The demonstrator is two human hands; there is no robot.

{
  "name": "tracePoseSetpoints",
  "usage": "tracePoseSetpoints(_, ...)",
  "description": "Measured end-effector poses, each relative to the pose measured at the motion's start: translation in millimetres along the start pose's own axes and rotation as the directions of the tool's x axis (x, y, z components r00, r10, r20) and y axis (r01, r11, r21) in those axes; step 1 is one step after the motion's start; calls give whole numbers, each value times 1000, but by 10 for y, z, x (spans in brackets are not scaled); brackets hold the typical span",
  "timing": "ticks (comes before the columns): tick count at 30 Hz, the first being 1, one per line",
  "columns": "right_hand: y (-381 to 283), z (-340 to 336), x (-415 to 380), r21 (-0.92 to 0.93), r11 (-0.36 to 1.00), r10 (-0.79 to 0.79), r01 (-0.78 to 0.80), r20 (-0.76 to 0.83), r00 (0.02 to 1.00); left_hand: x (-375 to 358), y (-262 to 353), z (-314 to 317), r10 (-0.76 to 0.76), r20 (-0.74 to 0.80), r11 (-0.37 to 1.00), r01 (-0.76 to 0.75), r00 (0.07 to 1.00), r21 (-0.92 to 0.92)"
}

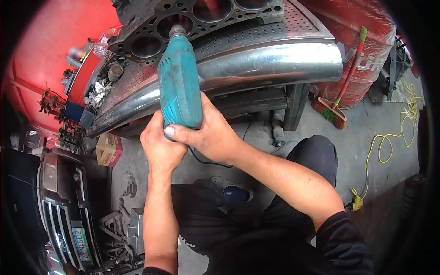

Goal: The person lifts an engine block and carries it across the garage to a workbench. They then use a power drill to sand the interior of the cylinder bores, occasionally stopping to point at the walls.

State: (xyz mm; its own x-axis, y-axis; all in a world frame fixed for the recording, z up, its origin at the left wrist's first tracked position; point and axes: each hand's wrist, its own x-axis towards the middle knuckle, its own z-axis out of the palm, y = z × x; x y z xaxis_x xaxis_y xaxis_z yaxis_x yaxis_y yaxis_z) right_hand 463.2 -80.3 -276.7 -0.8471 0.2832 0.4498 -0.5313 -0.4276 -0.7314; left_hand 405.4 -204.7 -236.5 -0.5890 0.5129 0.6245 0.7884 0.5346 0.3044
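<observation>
A teal electric drill [178, 82] points away from me, its chuck [178, 31] at the mouth of a cylinder bore in an engine block [197, 27]. Whatever the chuck carries is hidden inside the bore. My left hand [161, 142] is closed round the lower left of the drill, most of its fingers hidden underneath. On the other side, my right hand [208, 133] grips the drill's rear, its thumb laid across towards my left hand. A dark cord [206, 162] hangs below the hands. The block rests on a perforated metal bench top [256, 39].
The bench has a rounded shiny metal edge [275, 62]. A broom [350, 68] leans against a red plastic-wrapped object [353, 27] at right. A yellow cord [380, 151] lies on the floor. At left are a cardboard box [109, 150] and a vehicle's front grille [64, 220].
</observation>
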Motion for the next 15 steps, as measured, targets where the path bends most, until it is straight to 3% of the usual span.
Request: tracePoseSetpoints(15, -76, 73, -202, 1, 997, 71, -71, 15, 997, -199, 68, -47, -66, -9, 997, 65, 998, -44)
